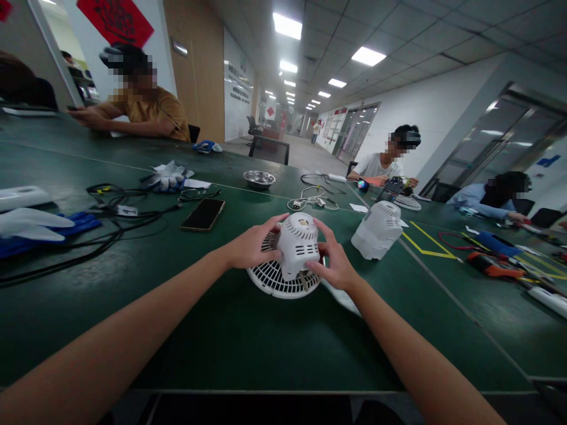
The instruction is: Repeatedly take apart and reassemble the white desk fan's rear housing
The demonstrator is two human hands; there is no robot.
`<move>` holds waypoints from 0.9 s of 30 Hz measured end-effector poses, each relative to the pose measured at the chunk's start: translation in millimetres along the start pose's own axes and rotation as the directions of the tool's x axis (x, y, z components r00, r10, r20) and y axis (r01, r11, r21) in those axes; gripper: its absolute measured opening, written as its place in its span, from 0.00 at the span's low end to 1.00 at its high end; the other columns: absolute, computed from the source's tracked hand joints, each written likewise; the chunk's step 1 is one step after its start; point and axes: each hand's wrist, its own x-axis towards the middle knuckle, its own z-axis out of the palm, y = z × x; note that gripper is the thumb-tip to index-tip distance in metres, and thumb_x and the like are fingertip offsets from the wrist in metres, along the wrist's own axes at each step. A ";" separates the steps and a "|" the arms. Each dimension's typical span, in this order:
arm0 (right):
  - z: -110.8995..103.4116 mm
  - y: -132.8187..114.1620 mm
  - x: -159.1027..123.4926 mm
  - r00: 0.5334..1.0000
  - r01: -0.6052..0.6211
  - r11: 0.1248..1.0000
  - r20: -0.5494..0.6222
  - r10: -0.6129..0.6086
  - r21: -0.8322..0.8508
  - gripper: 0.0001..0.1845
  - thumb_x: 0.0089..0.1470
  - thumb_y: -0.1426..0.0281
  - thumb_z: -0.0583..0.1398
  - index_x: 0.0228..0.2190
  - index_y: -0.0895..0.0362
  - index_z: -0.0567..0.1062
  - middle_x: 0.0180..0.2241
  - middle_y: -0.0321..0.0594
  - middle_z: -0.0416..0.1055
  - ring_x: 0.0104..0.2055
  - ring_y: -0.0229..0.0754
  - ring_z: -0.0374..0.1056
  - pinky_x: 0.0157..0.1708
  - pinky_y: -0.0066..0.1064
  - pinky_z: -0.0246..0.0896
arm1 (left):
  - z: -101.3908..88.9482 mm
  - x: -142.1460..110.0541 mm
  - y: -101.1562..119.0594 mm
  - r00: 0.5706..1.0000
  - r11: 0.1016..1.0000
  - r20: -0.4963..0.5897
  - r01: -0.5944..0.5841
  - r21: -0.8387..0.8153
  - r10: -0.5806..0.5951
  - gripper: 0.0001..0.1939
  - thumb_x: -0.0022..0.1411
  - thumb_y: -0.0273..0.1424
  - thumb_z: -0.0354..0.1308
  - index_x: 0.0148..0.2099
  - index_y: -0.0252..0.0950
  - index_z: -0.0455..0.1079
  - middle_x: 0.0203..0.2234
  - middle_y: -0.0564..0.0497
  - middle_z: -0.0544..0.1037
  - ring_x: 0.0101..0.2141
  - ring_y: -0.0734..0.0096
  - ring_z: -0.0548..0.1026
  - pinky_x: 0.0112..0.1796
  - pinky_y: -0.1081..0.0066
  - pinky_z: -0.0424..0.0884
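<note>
A white vented fan motor housing (300,245) stands on a round white fan grille (277,288) that rests face down on the green table. My left hand (257,243) grips the housing from its left side, thumb on the front and fingers toward the top. On the opposite side my right hand (335,260) is closed around it, thumb near the lower edge. Part of the grille is hidden behind the housing and my left hand. A flat white piece (343,296) lies partly under my right wrist.
A white plastic housing (378,230) stands to the right. Leftward lie a phone (202,214), black cables (119,221) and gloves (168,177). A metal bowl (259,179) and a white cord (312,199) lie beyond. Tools (494,265) lie far right; several people sit around.
</note>
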 end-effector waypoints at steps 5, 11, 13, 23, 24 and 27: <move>5.4 -2.8 -1.1 1.000 0.015 0.999 0.027 -0.017 0.052 0.55 0.53 0.52 0.64 0.69 0.48 0.38 0.37 0.41 0.76 0.30 0.47 0.72 0.28 0.42 0.71 | 11.2 -0.7 5.5 0.999 0.999 -0.021 -0.034 0.023 0.034 0.66 0.49 0.48 0.69 0.75 0.43 0.26 0.69 0.33 0.53 0.63 0.35 0.61 0.59 0.39 0.59; 5.5 -6.3 -3.2 0.998 -0.061 0.997 0.007 0.061 0.038 0.53 0.51 0.48 0.63 0.68 0.46 0.42 0.43 0.44 0.75 0.34 0.50 0.74 0.32 0.44 0.73 | 20.5 -1.4 12.8 0.997 0.992 -0.065 -0.022 0.121 0.030 0.68 0.47 0.48 0.70 0.74 0.43 0.25 0.68 0.32 0.54 0.61 0.34 0.64 0.58 0.40 0.61; 4.2 -7.0 -2.8 0.998 -0.055 0.998 0.025 0.055 0.038 0.52 0.51 0.50 0.63 0.67 0.46 0.43 0.41 0.43 0.76 0.32 0.49 0.74 0.31 0.43 0.73 | 21.2 -1.7 16.9 0.995 0.990 -0.087 -0.035 0.138 0.048 0.66 0.48 0.46 0.69 0.74 0.42 0.26 0.67 0.32 0.55 0.60 0.35 0.65 0.57 0.40 0.62; 4.7 -5.8 -0.3 0.999 0.004 0.999 0.033 -0.005 0.048 0.49 0.51 0.61 0.63 0.66 0.48 0.45 0.36 0.38 0.76 0.28 0.44 0.71 0.28 0.36 0.68 | 17.8 -1.9 33.9 0.989 0.984 -0.117 -0.067 0.163 0.086 0.59 0.48 0.38 0.68 0.72 0.42 0.33 0.63 0.35 0.61 0.55 0.41 0.70 0.52 0.48 0.69; 4.6 -6.0 -0.3 0.999 0.003 0.999 0.035 -0.005 0.047 0.49 0.50 0.62 0.63 0.66 0.48 0.45 0.37 0.38 0.76 0.28 0.44 0.71 0.28 0.36 0.68 | 18.2 -1.7 33.6 0.990 0.984 -0.118 -0.063 0.166 0.084 0.59 0.48 0.39 0.68 0.72 0.41 0.34 0.62 0.35 0.62 0.54 0.42 0.71 0.51 0.48 0.70; 4.2 -6.7 -0.2 0.999 0.005 0.999 0.038 -0.007 0.050 0.48 0.50 0.63 0.63 0.66 0.47 0.45 0.38 0.39 0.76 0.29 0.43 0.71 0.28 0.35 0.68 | 19.2 -1.2 32.4 0.990 0.984 -0.115 -0.061 0.170 0.081 0.57 0.49 0.39 0.68 0.71 0.41 0.34 0.60 0.35 0.63 0.52 0.43 0.72 0.50 0.49 0.71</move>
